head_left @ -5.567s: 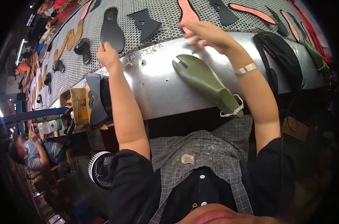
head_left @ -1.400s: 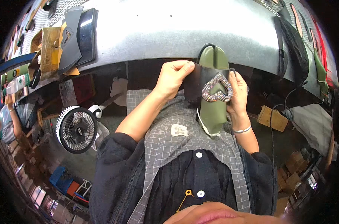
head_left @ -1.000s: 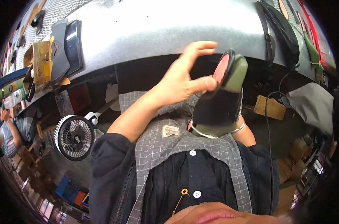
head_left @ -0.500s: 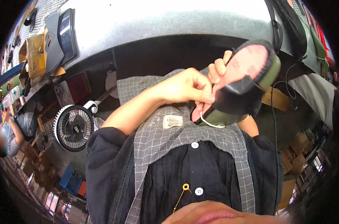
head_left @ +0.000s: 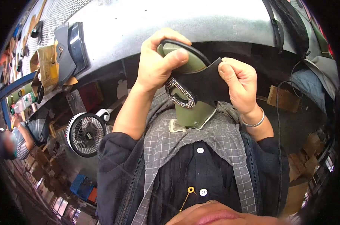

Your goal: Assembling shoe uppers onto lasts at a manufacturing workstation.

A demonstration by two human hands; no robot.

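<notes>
A green shoe last (head_left: pixel 188 114) is held up over my lap, with a wide black shoe upper (head_left: pixel 209 84) wrapped across it. On the upper sits an oval buckle ornament (head_left: pixel 191 99) studded with shiny beads. My left hand (head_left: pixel 156 58) grips the last's far end, thumb on the green surface and fingers round the black-rimmed edge. My right hand (head_left: pixel 240 82) pinches the black upper's right edge between thumb and bent fingers. The last's lower end rests close to my checked apron (head_left: pixel 155 150). Its underside is turned away from view.
A pale metal worktable (head_left: pixel 140 26) stretches beyond my hands. Black and tan pieces (head_left: pixel 67 48) lie at its left, and a black mesh bag (head_left: pixel 293 28) hangs at the right. A white fan (head_left: pixel 86 135) stands at left, near another person (head_left: pixel 22 138). A cable (head_left: pixel 277 131) hangs at right.
The last has been turned over, from its pink underside to its green top and buckle. My left hand has let go of the white string and moved to the far end; my right hand now pinches the upper.
</notes>
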